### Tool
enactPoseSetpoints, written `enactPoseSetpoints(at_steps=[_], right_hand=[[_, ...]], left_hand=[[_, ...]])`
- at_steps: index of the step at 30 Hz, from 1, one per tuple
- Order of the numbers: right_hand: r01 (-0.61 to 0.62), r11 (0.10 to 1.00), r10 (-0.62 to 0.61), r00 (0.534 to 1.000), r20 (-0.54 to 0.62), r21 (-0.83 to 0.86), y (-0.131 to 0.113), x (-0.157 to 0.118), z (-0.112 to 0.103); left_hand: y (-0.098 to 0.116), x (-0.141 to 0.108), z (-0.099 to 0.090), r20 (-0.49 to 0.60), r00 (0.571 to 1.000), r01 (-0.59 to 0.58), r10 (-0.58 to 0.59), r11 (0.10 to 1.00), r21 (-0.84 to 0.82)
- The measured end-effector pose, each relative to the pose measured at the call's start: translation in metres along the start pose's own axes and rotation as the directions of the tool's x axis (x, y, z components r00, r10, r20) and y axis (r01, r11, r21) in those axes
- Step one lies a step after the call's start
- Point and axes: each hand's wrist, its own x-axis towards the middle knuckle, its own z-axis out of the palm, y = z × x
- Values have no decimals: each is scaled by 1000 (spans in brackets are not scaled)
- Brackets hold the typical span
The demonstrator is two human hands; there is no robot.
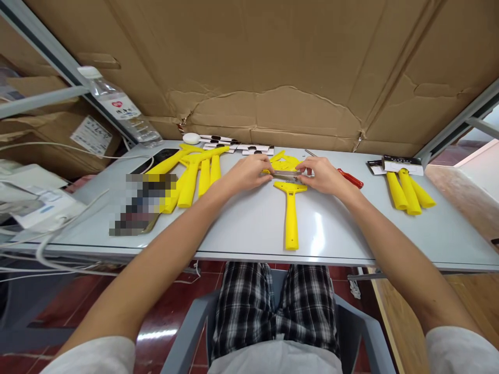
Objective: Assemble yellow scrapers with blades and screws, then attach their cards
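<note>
Between my hands a thin metal strip (286,173) lies level, just above the head of a yellow T-shaped handle (291,218). My left hand (251,171) pinches its left end, and my right hand (316,174) pinches its right end. The yellow handle rests on the table with its grip toward me. Behind the strip are several small yellow pieces (286,162), partly hidden by my fingers.
Several yellow handles (189,182) lie at the left, beside a blurred phone-like object (144,205). A red screwdriver (351,178) is right of my right hand. Yellow handles with black-and-white packaging (407,192) lie farther right. A plastic bottle (120,106) leans at the back left.
</note>
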Motion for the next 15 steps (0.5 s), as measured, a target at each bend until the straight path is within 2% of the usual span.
enactPoseSetpoints(at_steps=[4,9,15], right_hand=[[15,999,-13,1000,-28,49,0,-1,0],[26,995,-22,999,-42,98,-1,-2,0],[-11,986,21,998,-63,166,-1,-3,-3]], left_hand=[[-2,1,3,-53,998,-27,27,1000,-4],[-4,4,5,-22,998,-50,51,998,25],[-3,4,3,-39,997,-67,68,997,22]])
